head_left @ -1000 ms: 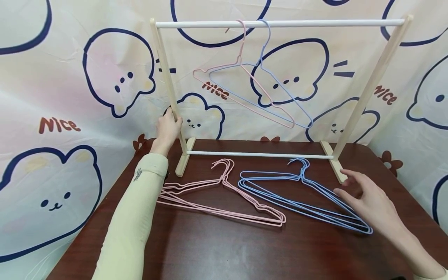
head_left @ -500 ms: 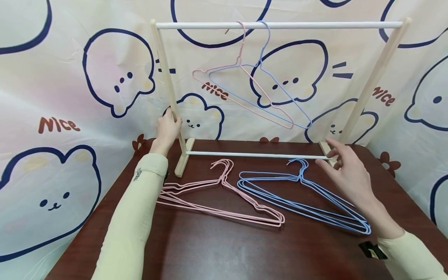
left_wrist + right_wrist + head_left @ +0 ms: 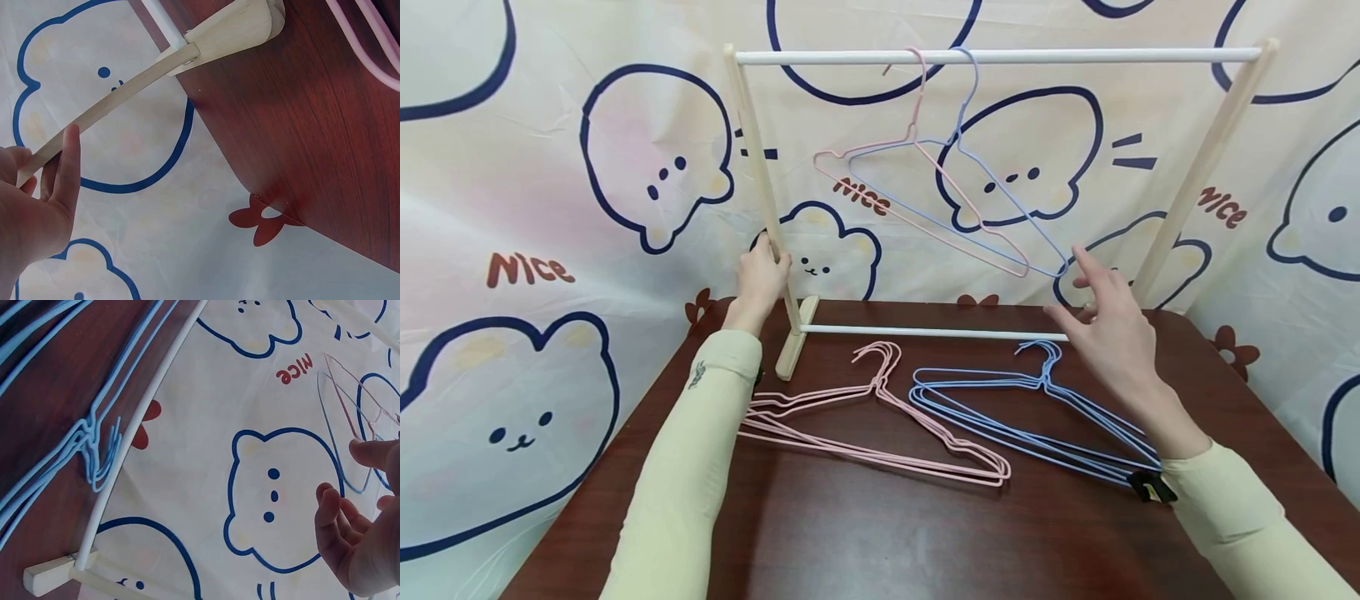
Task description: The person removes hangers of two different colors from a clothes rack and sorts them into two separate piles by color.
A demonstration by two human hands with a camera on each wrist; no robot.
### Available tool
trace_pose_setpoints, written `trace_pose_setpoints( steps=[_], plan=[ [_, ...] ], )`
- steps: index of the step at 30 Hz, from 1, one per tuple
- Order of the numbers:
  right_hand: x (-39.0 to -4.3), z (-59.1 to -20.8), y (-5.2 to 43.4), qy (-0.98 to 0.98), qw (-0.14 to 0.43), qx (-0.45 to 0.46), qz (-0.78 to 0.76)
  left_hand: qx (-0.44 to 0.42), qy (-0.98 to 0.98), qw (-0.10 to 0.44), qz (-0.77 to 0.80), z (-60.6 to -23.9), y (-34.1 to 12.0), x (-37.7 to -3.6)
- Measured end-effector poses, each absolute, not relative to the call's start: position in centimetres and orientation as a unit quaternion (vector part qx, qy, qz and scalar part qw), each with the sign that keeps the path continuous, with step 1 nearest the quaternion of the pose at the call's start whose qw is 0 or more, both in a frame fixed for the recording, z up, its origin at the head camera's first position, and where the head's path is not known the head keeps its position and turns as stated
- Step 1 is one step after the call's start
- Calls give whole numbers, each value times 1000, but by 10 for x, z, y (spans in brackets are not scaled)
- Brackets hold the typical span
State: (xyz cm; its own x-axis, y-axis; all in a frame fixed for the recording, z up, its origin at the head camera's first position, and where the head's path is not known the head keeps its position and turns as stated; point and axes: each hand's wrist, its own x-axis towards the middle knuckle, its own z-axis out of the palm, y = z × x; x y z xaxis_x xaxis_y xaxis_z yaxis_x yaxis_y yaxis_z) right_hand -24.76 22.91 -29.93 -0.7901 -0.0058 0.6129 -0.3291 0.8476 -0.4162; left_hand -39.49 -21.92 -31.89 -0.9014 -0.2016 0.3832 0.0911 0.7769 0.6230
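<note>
My left hand (image 3: 762, 271) grips the left wooden post (image 3: 758, 158) of a small garment rack; its fingers curl round the post in the left wrist view. My right hand (image 3: 1108, 321) is raised with thumb and fingers apart and nothing between them. Its fingertips are close to the lower right corner of a blue hanger (image 3: 1015, 197), which hangs from the rack's white top bar (image 3: 1112, 56). Just left of it on the same bar hangs a pink hanger (image 3: 951, 177).
On the brown table (image 3: 865, 533) lie a stack of pink hangers (image 3: 880, 457) and, to its right, a stack of blue hangers (image 3: 1000, 429). The rack's white lower bar (image 3: 925, 332) runs behind them. A patterned cloth (image 3: 647, 158) covers the wall.
My right hand has moved up and left, from beside the rack's right foot to near the hanging blue hanger's corner. The left hand has stayed on the post.
</note>
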Motion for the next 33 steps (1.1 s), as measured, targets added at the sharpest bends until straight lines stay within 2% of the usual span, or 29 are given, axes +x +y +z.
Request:
trace_pose_setpoints(
  steps=[8, 17, 33],
  plan=[
    [-260, -295, 219, -915, 307, 107, 241, 29, -917, 222, -330, -318, -222, -394],
    [-283, -297, 216, -916, 327, 115, 200, 33, -919, 215, -328, -320, -221, -394],
    [-291, -296, 214, -823, 502, 159, 214, 35, -921, 214, -325, -317, -220, -394]
  ],
)
